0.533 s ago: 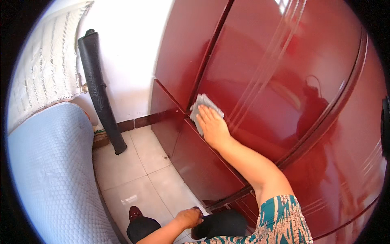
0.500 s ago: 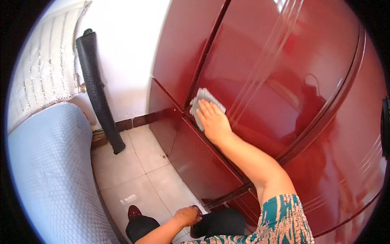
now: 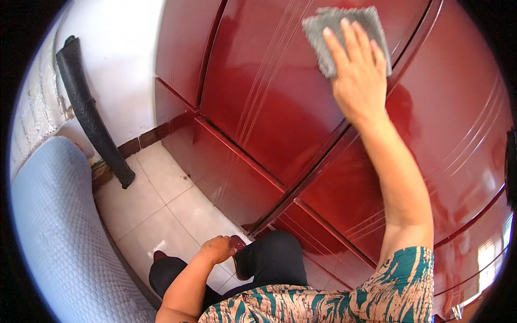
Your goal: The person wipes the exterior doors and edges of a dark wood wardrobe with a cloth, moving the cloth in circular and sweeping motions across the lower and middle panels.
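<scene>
1. One grey cloth (image 3: 344, 37) lies flat against the glossy red wardrobe door (image 3: 280, 107), high up and toward the right of the scene, pinned there by the right hand (image 3: 358, 81).
2. The fingers (image 3: 350, 43) of that hand are spread wide and laid flat over the cloth, pressing rather than pinching; nothing is gripped between them.
3. The cloth shows beyond the fingertips above and on both sides, so most of it sits under and ahead of the fingers, while the palm rests on bare door just below its lower edge.
4. To wipe well, I judge an even, flat pressure works best, with the cloth kept fully under the hand so skin leaves no smears on the shine.
5. Long strokes along the grooved lines (image 3: 258, 102) in the panel would likely lift dust from the ridges better than short circles.
6. The left hand (image 3: 215, 248) rests low on the near knee, loosely curled and holding nothing, above the pale tiled floor (image 3: 156, 210).
</scene>
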Motion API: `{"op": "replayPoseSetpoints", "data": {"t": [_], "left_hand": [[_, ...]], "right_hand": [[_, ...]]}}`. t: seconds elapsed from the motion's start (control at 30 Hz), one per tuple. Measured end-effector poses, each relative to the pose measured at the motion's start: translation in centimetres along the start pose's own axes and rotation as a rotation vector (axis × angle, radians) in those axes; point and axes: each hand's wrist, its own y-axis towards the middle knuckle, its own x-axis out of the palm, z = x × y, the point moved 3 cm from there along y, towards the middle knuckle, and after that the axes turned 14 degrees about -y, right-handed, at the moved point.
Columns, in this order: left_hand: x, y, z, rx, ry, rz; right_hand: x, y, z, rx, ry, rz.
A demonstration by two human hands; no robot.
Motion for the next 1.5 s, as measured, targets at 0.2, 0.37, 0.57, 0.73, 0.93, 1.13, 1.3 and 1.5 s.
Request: {"op": "replayPoseSetpoints", "data": {"t": [0.2,0.37,0.57,0.73,0.93,1.13,1.3,1.5], "left_hand": [[0.0,0.2,-2.0,0.036,0.010,0.065],[-0.1,0.7,-2.5,0.013,0.017,0.064],[-0.2,0.8,-2.3,0.008,0.010,0.048],[-0.4,0.8,-2.7,0.009,-0.003,0.064],[0.5,2.2,-3.2,0.025,-0.002,0.072],[1.4,2.0,-3.4,-0.010,0.037,0.056],[2.9,3.4,-4.0,0.008,0.061,0.078],[3.3,4.1,-4.1,0.016,0.069,0.074]], "right_hand": [[-2.3,-9.9,-7.2,-0.271,0.277,-0.363],[-2.6,-17.0,-13.5,-0.481,0.455,-0.458],[-4.0,-20.3,-17.5,-0.364,0.869,-0.484],[-4.5,-21.4,-17.7,0.361,1.800,-1.195],[-6.1,-20.3,-9.5,1.139,2.271,-1.128],[-9.4,-18.8,2.3,0.791,0.823,0.154],[-6.8,-23.8,1.9,0.451,0.246,-0.140],[-7.7,-30.0,-3.7,0.052,0.438,-0.570]]}}
